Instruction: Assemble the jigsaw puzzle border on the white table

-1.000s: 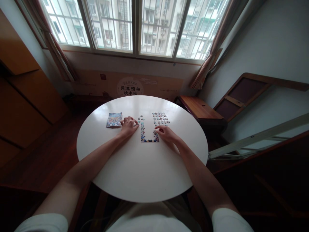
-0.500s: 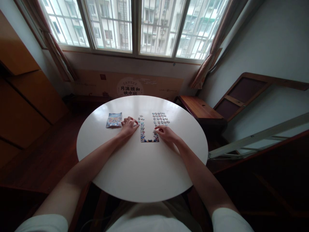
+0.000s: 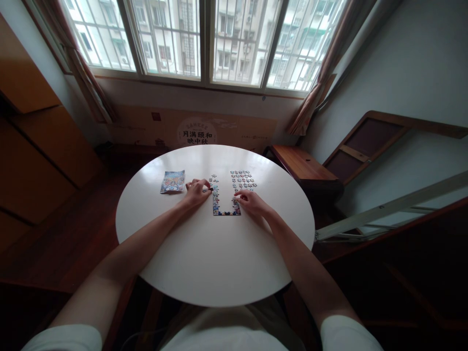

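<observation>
A partly joined jigsaw puzzle [image 3: 227,213] lies on the white round table [image 3: 219,258], its joined pieces forming a U with a bottom row and two sides. My left hand [image 3: 198,192] is at the left side's upper end, thumb and forefinger pinched on a small dark puzzle piece [image 3: 211,189]. At the right side, my right hand [image 3: 249,200] rests with its fingers closed at the puzzle's edge; whatever is between the fingertips is too small to make out. Loose puzzle pieces [image 3: 240,177] lie in rows beyond my right hand, and a few more stand above the left column.
A colourful printed sheet or packet [image 3: 173,181] lies on the table left of my left hand. Behind the table, a wooden bench [image 3: 305,163] stands at the right, and a printed cardboard panel [image 3: 226,129] leans below the window.
My left hand has shifted slightly right, and a dark piece now shows at its fingertips. My right hand stays in place.
</observation>
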Action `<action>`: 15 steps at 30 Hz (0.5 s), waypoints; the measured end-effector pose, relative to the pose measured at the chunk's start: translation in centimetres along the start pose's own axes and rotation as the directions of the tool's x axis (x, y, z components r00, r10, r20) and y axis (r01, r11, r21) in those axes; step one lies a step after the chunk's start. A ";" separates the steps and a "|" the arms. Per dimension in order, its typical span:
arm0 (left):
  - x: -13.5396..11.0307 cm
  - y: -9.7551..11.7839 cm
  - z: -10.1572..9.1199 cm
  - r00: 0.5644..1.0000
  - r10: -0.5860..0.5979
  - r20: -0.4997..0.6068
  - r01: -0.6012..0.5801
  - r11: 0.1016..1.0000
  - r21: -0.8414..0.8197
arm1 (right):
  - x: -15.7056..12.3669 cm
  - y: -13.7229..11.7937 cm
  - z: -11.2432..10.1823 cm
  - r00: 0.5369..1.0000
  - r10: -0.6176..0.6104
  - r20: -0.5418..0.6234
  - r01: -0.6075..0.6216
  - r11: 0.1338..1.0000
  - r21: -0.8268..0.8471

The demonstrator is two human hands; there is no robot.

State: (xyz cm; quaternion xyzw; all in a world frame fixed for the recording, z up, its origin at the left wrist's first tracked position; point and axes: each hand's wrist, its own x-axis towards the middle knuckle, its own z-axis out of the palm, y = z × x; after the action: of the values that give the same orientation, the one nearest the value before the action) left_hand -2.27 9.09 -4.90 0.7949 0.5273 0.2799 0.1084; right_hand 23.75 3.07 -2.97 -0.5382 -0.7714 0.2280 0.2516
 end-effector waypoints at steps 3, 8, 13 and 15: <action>-0.1 0.1 0.0 0.999 0.032 -0.028 -0.033 0.999 -0.030 | 0.0 0.1 0.0 1.000 -0.010 0.002 0.010 1.000 -0.002; -0.4 0.4 -0.5 0.992 0.082 -0.093 -0.088 0.994 -0.069 | 0.1 0.5 0.2 1.000 -0.024 -0.013 0.025 1.000 0.010; -1.1 1.4 -1.2 0.971 0.140 -0.192 -0.162 0.981 -0.105 | 0.3 0.2 0.5 0.993 -0.045 -0.109 0.052 0.997 0.060; -1.4 2.1 -1.4 0.961 0.165 -0.220 -0.198 0.971 -0.136 | 0.4 -0.3 0.6 0.982 -0.080 -0.170 0.094 0.993 0.074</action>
State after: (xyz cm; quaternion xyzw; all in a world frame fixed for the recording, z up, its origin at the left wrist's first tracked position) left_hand -1.76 6.74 -3.26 0.7956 0.4367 0.4105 0.0888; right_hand 23.00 3.29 -3.21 -0.5103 -0.7606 0.2020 0.3467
